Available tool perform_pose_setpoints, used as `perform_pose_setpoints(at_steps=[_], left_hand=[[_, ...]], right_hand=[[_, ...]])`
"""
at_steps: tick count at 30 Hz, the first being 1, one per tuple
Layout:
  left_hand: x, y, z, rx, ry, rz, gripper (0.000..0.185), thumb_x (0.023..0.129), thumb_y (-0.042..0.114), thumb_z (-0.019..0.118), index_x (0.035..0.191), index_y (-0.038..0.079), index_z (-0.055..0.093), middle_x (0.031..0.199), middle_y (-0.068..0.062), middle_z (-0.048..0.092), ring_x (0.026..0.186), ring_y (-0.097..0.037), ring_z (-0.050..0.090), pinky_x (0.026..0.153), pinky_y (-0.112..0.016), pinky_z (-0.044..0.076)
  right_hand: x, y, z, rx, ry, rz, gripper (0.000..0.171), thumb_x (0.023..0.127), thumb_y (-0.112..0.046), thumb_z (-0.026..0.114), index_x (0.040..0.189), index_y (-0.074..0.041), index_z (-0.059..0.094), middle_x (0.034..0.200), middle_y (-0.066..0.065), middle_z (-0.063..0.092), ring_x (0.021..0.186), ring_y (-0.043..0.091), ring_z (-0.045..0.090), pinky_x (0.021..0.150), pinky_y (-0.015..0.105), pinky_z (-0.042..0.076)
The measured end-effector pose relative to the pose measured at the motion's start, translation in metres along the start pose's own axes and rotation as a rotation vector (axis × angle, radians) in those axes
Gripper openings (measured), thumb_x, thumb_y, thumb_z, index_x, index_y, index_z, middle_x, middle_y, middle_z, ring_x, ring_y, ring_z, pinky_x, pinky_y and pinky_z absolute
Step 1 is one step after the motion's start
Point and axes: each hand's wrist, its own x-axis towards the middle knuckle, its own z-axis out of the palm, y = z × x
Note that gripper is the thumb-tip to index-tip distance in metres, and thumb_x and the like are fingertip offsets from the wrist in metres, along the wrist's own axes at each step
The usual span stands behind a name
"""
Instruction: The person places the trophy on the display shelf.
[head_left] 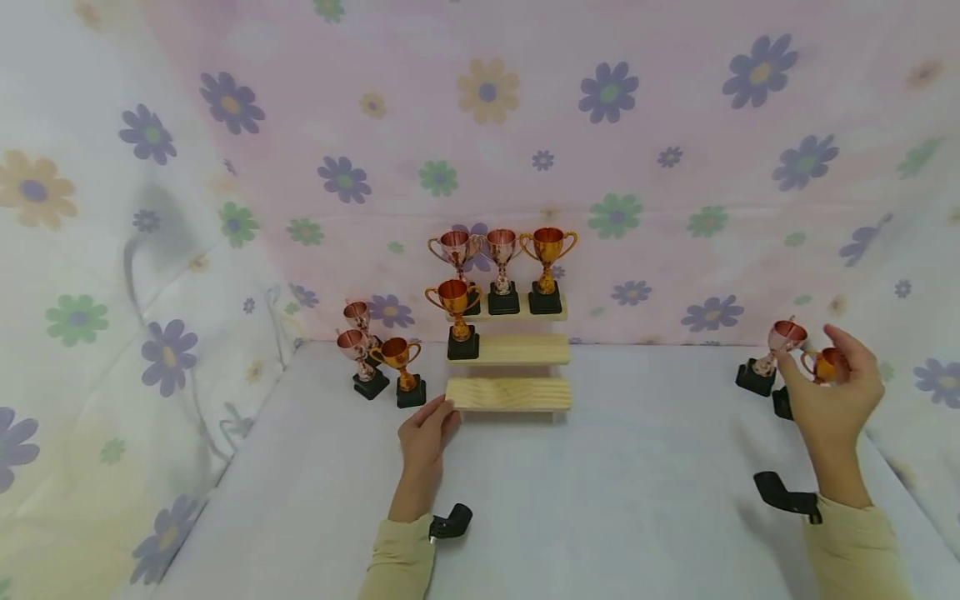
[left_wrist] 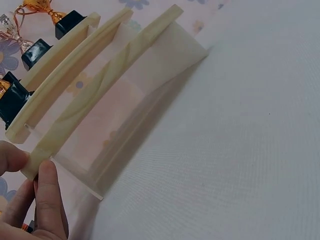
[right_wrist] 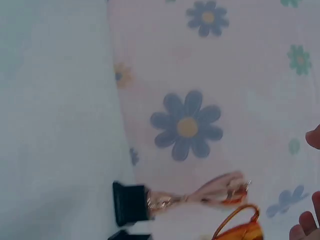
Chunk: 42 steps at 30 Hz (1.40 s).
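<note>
Your left grip [head_left: 422, 435] pinches the lowest wooden step [head_left: 510, 394] at its left end; your right grip [head_left: 836, 407], parted and empty, hovers near the gold trophy [head_left: 825, 366].

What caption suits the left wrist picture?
Left hand pinches the lowest wooden board; black-based trophies stand on the upper boards.

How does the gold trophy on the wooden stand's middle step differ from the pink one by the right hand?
Colour: the gold trophy is orange-gold; the pink trophy is rosy.
Place: the gold trophy stands on the middle step's left end; the pink trophy stands on the white tabletop, beside the right hand.
Shared: both are shiny cups on dark bases.
</note>
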Motion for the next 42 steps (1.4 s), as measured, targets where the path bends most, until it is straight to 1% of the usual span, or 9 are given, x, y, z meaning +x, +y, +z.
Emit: perform_pose_setpoints(at_steps=[3,7,13,18,20,23,28,33,42], left_hand=[[0.001,0.0,-0.001,-0.003,-0.005,0.001,0.036,0.095,0.008,0.07,0.128,-0.006,0.065,0.122,-0.02,0.064,0.091,-0.013,0.07,0.085,-0.023,0.061],[0.002,-0.003,0.0,-0.019,-0.01,0.016,0.035,0.095,0.005,0.07,0.127,-0.008,0.065,0.119,-0.02,0.066,0.089,-0.013,0.071,0.084,-0.024,0.061],[0.003,-0.004,0.001,-0.033,-0.021,0.017,0.034,0.094,0.005,0.071,0.125,-0.008,0.066,0.119,-0.02,0.067,0.088,-0.013,0.071,0.084,-0.025,0.061],[0.0,-0.005,0.001,-0.017,-0.022,-0.006,0.034,0.094,0.006,0.07,0.125,-0.006,0.067,0.123,-0.021,0.066,0.09,-0.013,0.071,0.084,-0.024,0.061],[0.0,-0.006,0.001,-0.016,-0.022,-0.007,0.034,0.094,0.006,0.071,0.126,-0.006,0.066,0.123,-0.021,0.066,0.09,-0.013,0.071,0.084,-0.024,0.061],[-0.001,-0.006,0.002,-0.013,-0.022,-0.007,0.035,0.094,0.007,0.071,0.126,-0.006,0.066,0.122,-0.021,0.066,0.09,-0.014,0.07,0.084,-0.024,0.061],[-0.002,-0.006,0.002,-0.004,-0.007,-0.017,0.034,0.095,0.008,0.071,0.126,-0.004,0.067,0.124,-0.021,0.066,0.091,-0.014,0.07,0.086,-0.025,0.061],[-0.003,-0.006,0.0,-0.006,-0.003,-0.012,0.035,0.095,0.007,0.07,0.127,-0.005,0.066,0.123,-0.021,0.066,0.091,-0.014,0.07,0.085,-0.025,0.061],[-0.004,-0.001,-0.001,-0.03,-0.001,0.011,0.036,0.095,0.007,0.07,0.128,-0.006,0.065,0.122,-0.021,0.066,0.091,-0.013,0.07,0.085,-0.025,0.061]], right_hand=[[-0.004,0.019,-0.019,-0.143,0.014,0.064,0.063,0.084,-0.001,0.075,0.142,-0.006,0.054,0.138,-0.008,0.05,0.127,0.001,0.04,0.115,0.021,0.032],[-0.008,0.048,-0.038,-0.252,-0.032,0.197,0.078,0.088,-0.012,0.073,0.155,-0.012,0.033,0.16,0.006,0.027,0.145,0.012,0.019,0.123,0.03,0.02],[-0.009,0.096,-0.052,-0.247,-0.117,0.466,0.092,0.092,-0.033,0.073,0.162,-0.027,0.014,0.168,0.001,0.012,0.152,0.018,0.012,0.129,0.034,0.013],[-0.012,0.1,-0.054,-0.211,-0.166,0.569,0.09,0.095,-0.034,0.071,0.163,-0.027,0.013,0.17,0.001,0.015,0.156,0.018,0.015,0.128,0.041,0.019],[-0.013,0.094,-0.054,-0.206,-0.176,0.575,0.087,0.096,-0.032,0.069,0.163,-0.026,0.015,0.169,0.001,0.019,0.155,0.019,0.02,0.126,0.042,0.023],[-0.015,0.086,-0.052,-0.151,-0.152,0.59,0.081,0.096,-0.022,0.071,0.161,-0.027,0.024,0.166,0.0,0.03,0.15,0.013,0.033,0.122,0.029,0.029],[-0.014,0.08,-0.049,-0.001,-0.078,0.563,0.075,0.09,-0.007,0.077,0.154,-0.021,0.04,0.148,-0.002,0.054,0.12,0.001,0.055,0.091,0.001,0.043],[-0.009,0.079,-0.048,-0.009,-0.086,0.523,0.067,0.09,-0.008,0.076,0.147,-0.021,0.045,0.118,-0.016,0.057,0.105,-0.003,0.055,0.073,-0.004,0.044],[0.002,0.076,-0.043,-0.084,-0.097,0.495,0.038,0.091,-0.014,0.076,0.12,-0.031,0.059,0.098,-0.026,0.055,0.092,-0.008,0.051,0.069,-0.005,0.043]])
